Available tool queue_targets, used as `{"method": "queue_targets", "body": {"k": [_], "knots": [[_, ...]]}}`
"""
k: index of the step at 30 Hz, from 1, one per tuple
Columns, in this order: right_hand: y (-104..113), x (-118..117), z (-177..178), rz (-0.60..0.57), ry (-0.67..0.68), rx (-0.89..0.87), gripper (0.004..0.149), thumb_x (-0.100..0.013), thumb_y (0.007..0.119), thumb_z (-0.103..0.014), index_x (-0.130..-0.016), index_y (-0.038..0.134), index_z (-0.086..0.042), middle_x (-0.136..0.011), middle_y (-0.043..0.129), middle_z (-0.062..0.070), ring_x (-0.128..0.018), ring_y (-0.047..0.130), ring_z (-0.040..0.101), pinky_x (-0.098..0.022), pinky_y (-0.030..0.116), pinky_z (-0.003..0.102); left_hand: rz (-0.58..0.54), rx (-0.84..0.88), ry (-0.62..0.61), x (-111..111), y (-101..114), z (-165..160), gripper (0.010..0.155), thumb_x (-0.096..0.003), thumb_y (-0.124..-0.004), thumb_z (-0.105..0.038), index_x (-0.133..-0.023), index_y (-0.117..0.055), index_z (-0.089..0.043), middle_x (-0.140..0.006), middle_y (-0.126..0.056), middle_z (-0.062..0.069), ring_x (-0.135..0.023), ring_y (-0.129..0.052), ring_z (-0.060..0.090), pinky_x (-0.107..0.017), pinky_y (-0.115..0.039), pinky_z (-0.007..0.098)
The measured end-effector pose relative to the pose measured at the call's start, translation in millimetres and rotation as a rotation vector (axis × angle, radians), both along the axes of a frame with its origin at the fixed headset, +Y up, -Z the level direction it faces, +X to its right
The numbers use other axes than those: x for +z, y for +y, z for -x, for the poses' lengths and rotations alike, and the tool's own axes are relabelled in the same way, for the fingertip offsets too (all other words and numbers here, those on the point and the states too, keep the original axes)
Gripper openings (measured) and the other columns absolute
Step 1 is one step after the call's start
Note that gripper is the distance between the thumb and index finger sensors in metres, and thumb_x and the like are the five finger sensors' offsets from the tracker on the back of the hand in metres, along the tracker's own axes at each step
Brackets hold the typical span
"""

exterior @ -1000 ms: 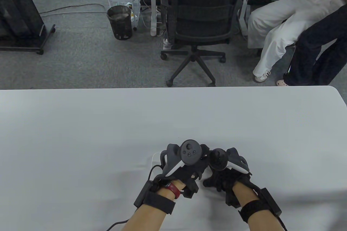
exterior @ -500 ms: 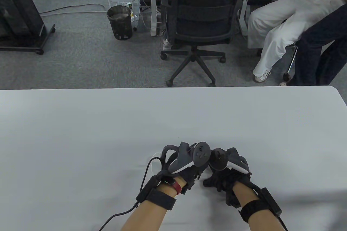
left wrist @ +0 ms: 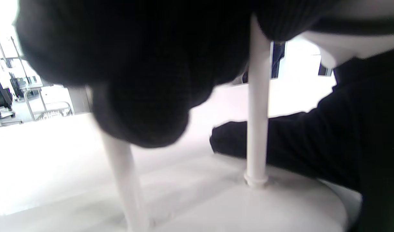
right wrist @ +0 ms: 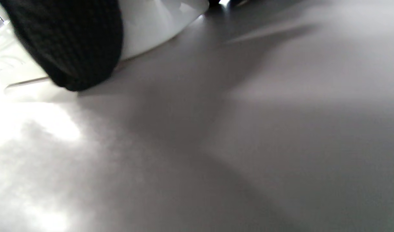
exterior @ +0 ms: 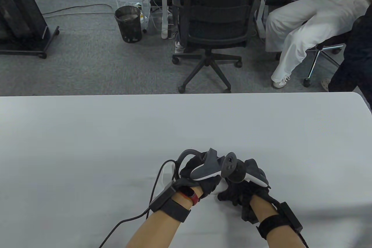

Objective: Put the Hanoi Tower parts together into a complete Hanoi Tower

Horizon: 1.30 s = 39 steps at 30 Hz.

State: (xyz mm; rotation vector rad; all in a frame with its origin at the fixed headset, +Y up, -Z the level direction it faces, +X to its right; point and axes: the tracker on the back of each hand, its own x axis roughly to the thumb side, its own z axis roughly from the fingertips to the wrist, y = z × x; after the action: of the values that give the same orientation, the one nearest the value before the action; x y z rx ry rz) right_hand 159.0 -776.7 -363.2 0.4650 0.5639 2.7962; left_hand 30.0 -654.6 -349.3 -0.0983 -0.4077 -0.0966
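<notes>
- The white table fills the lower half of the table view. Both hands sit close together at the bottom middle.
- The white base of the tower lies on the table under the hands. In the table view only a small white edge of it peeks out at the left of the left hand.
- The left hand is a big dark blob at the top of the left wrist view. It sits over the tops of the pegs. I think it is holding one, but I cannot tell if its fingers are clamped or apart.
- The right hand is low on the table, just right of the left hand. One dark fingertip touches the base's rim at the upper left of the right wrist view. I cannot tell how the other fingers lie.
- Two thin white pegs show only in the left wrist view. The right peg stands straight in its socket. The left peg leans and looks blurry.
- To do this step well, I think the right hand should hold the base still. The left hand should stand the leaning peg straight, then push it down.
- The table view hides the pegs. The right wrist view shows mostly table.
</notes>
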Motion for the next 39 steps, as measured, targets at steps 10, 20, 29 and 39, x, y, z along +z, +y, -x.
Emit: {"method": "queue_targets", "body": {"k": [10, 20, 29, 39], "knots": [[-3, 1, -1, 0.007, 0.002, -0.015, 0.11, -0.03, 0.092, -0.047, -0.099, 0.01, -0.024, -0.11, 0.023, 0.01, -0.102, 0.026, 0.038, -0.072, 0.03, 0.058, 0.067, 0.137, 0.034, -4, -11, 8, 0.05, -0.0431, -0.067, -0.046, -0.083, -0.091, -0.027, -0.069, -0.105, 0.007, -0.03, -0.113, 0.029, -0.018, -0.095, 0.031], [11, 7, 0, 0.013, 0.019, 0.07, 0.112, -0.031, 0.087, -0.049, -0.094, -0.002, -0.021, -0.109, 0.011, 0.016, -0.1, 0.016, 0.045, -0.072, 0.027, 0.061, 0.057, 0.407, -0.011, 10, -6, 34, 0.065, -0.0424, -0.077, -0.047, -0.101, -0.071, -0.018, -0.081, -0.097, 0.011, -0.044, -0.111, 0.034, -0.027, -0.094, 0.036], [40, 35, -32, -0.041, -0.056, 0.118, 0.102, -0.036, 0.076, -0.053, -0.097, 0.002, -0.018, -0.109, 0.009, 0.019, -0.099, 0.013, 0.048, -0.071, 0.025, 0.063, -0.162, 0.25, -0.003, 46, 22, 106, 0.065, -0.0426, -0.074, -0.054, -0.1, -0.076, -0.022, -0.093, -0.089, 0.012, -0.071, -0.099, 0.041, -0.049, -0.086, 0.047], [88, 74, -43, -0.184, -0.177, 0.267, 0.1, -0.037, 0.073, -0.054, -0.099, 0.005, -0.014, -0.109, 0.006, 0.021, -0.098, 0.009, 0.05, -0.07, 0.022, 0.064, -0.331, -0.014, 0.201, 85, 30, 208, 0.08, -0.0422, -0.07, -0.061, -0.111, -0.055, -0.023, -0.114, -0.059, 0.014, -0.104, -0.064, 0.046, -0.073, -0.053, 0.063]]}}
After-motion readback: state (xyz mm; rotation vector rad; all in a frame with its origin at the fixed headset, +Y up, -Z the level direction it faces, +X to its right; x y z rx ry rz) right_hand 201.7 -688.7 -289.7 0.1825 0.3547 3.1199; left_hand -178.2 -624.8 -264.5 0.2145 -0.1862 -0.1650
